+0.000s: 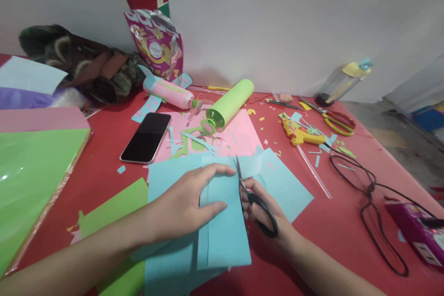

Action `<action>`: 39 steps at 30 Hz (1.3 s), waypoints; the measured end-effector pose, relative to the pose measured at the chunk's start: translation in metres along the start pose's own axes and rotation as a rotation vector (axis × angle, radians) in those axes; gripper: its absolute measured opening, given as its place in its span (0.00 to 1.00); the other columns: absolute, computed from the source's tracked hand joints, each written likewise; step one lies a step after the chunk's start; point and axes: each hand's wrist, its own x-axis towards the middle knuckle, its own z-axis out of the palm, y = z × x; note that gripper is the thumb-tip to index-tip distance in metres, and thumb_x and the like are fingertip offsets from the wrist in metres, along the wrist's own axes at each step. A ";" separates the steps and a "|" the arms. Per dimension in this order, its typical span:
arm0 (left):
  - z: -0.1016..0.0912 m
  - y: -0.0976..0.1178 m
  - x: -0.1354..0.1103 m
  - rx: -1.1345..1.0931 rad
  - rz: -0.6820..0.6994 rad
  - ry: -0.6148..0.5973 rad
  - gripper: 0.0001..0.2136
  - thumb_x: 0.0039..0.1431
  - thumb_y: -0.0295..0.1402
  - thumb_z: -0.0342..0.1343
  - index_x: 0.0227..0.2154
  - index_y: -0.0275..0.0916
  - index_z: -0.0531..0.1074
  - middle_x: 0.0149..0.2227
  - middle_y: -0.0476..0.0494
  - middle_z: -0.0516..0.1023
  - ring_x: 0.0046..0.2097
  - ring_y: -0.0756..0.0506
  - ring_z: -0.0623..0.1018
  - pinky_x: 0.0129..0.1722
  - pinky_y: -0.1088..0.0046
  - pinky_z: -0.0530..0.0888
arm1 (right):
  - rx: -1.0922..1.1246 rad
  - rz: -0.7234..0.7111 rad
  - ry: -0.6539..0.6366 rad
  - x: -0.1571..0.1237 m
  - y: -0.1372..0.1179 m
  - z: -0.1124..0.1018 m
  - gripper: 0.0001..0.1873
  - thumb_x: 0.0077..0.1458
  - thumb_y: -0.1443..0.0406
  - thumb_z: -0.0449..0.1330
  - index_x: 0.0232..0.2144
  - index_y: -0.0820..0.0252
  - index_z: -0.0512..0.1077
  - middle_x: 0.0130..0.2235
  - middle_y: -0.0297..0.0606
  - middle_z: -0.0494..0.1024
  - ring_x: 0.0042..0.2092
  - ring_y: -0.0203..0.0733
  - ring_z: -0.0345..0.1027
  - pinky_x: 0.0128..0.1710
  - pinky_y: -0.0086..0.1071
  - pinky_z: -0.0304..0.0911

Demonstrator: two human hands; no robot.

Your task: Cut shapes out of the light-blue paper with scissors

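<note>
My right hand [262,201] is closed on black-handled scissors [265,222], with the blades pointing away from me at the right edge of a folded light blue paper [227,240]. My left hand [197,194] holds that paper, its thumb and index finger lying apart on top; the other fingers are hidden. Beneath are more light blue sheets [169,263], one spreading out to the right. A green sheet [114,208] lies partly under my left forearm.
Beyond the paper lie a phone [147,138], a pink-wrapped bottle [169,94], a green-wrapped bottle [231,104] and paper scraps. To the right are a yellow glue gun [301,133], its black cord [373,189], larger scissors [335,118] and a purple box [412,229].
</note>
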 end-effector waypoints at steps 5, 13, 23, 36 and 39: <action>0.001 -0.001 -0.001 0.013 -0.002 0.007 0.18 0.51 0.31 0.51 0.47 0.43 0.60 0.47 0.48 0.69 0.50 0.44 0.67 0.50 0.68 0.64 | -0.025 0.002 0.028 0.000 -0.001 0.001 0.14 0.48 0.57 0.59 0.35 0.57 0.62 0.24 0.29 0.65 0.24 0.29 0.60 0.22 0.23 0.53; -0.003 0.000 0.000 0.027 -0.011 -0.013 0.19 0.50 0.31 0.51 0.47 0.42 0.60 0.48 0.47 0.69 0.50 0.44 0.67 0.51 0.67 0.63 | -0.029 0.012 0.037 0.000 -0.002 0.003 0.16 0.47 0.56 0.60 0.34 0.57 0.61 0.21 0.26 0.63 0.21 0.29 0.57 0.20 0.24 0.52; -0.012 0.003 -0.001 0.041 -0.021 -0.067 0.19 0.50 0.31 0.51 0.47 0.42 0.61 0.48 0.47 0.69 0.48 0.44 0.69 0.49 0.68 0.65 | -0.098 0.022 0.047 0.001 -0.004 0.003 0.17 0.46 0.55 0.60 0.33 0.57 0.60 0.23 0.27 0.65 0.19 0.29 0.58 0.18 0.25 0.53; -0.016 -0.001 -0.002 0.041 0.021 -0.123 0.19 0.50 0.30 0.52 0.47 0.45 0.61 0.48 0.52 0.69 0.50 0.46 0.68 0.51 0.72 0.63 | -0.038 0.016 0.001 0.000 -0.005 0.003 0.20 0.45 0.55 0.61 0.36 0.58 0.59 0.26 0.29 0.65 0.23 0.29 0.59 0.21 0.25 0.50; -0.017 0.000 -0.002 0.041 0.026 -0.127 0.20 0.50 0.30 0.52 0.47 0.46 0.61 0.48 0.52 0.69 0.50 0.46 0.68 0.50 0.71 0.64 | -0.034 0.030 0.001 0.000 -0.004 0.003 0.19 0.45 0.54 0.60 0.35 0.57 0.59 0.27 0.29 0.66 0.24 0.30 0.59 0.22 0.26 0.49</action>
